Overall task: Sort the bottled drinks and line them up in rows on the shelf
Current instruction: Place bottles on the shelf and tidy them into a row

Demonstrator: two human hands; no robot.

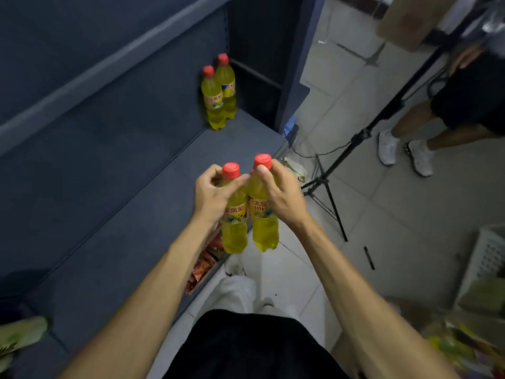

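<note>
Left hand: the left hand [211, 195] grips the left held bottle [233, 214] around its neck and shoulder, fingers curled just under the red cap.
Right hand: the right hand [278, 192] grips the right held bottle [263, 214] the same way, thumb against the cap.
Held bottles: both upright, long axes vertical, side by side and touching or nearly so, hanging above the front edge of the shelf [136, 214], partly over the floor.
Bottles in place: two shelved bottles [218, 94] of the same yellow drink stand upright at the far right end of the shelf, one behind the other against the back corner.
Key relation: the standing pair lies ahead of the hands and slightly left in view, well apart; judged, the right hand is marginally nearer.
Edges: back panel behind, side upright beside the standing pair, open front lip below the hands.
Open room: bare shelf surface runs between the hands and the standing pair, and on to the left.
Judgement: the next placement likely extends the row forward from the corner; risk is knocking the standing pair.
</note>
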